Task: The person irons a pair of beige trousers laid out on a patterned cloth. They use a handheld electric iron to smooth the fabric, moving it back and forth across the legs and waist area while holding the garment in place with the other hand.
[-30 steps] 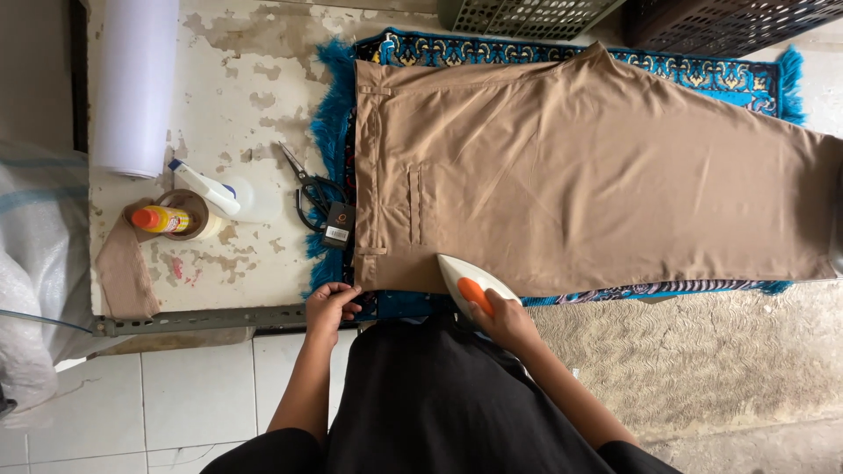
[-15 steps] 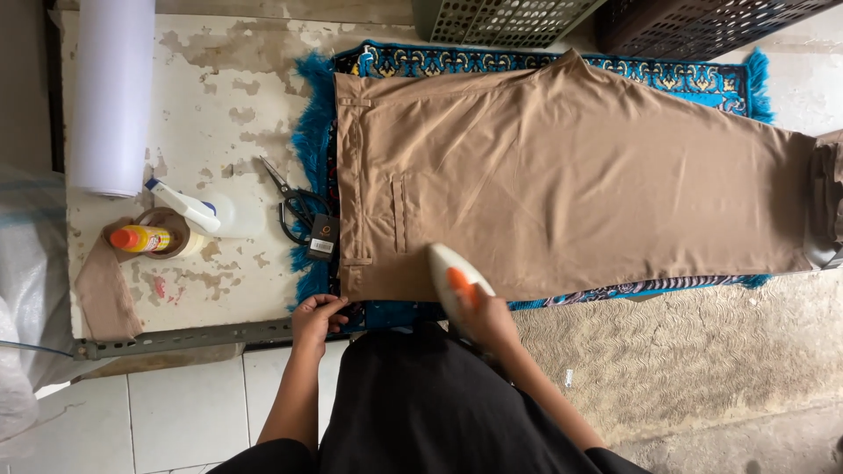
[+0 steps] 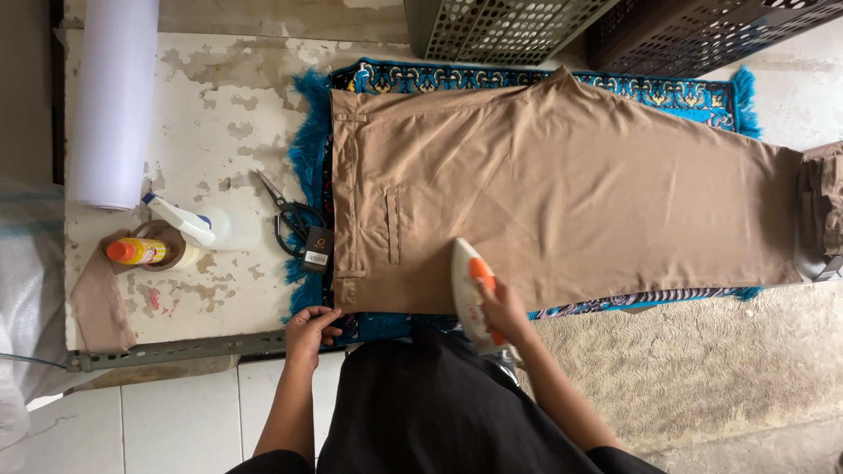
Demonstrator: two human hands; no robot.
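Note:
Tan trousers (image 3: 562, 193) lie flat on a blue patterned mat (image 3: 667, 88), waistband to the left. My right hand (image 3: 502, 307) grips the orange handle of a white iron (image 3: 467, 290), which rests on the near edge of the trousers by the hip. My left hand (image 3: 309, 326) pinches the near corner of the waistband at the mat's edge.
A worn white table (image 3: 219, 114) holds a white roll (image 3: 112, 105), a white spray bottle (image 3: 198, 226), an orange-capped yellow bottle (image 3: 136, 252) and black scissors (image 3: 288, 215). Perforated crates (image 3: 500, 26) stand at the back. Folded tan cloth (image 3: 821, 211) lies at the far right.
The iron has slid a little further onto the trousers near the hip. My left hand has stayed at the waistband corner. The view has shifted.

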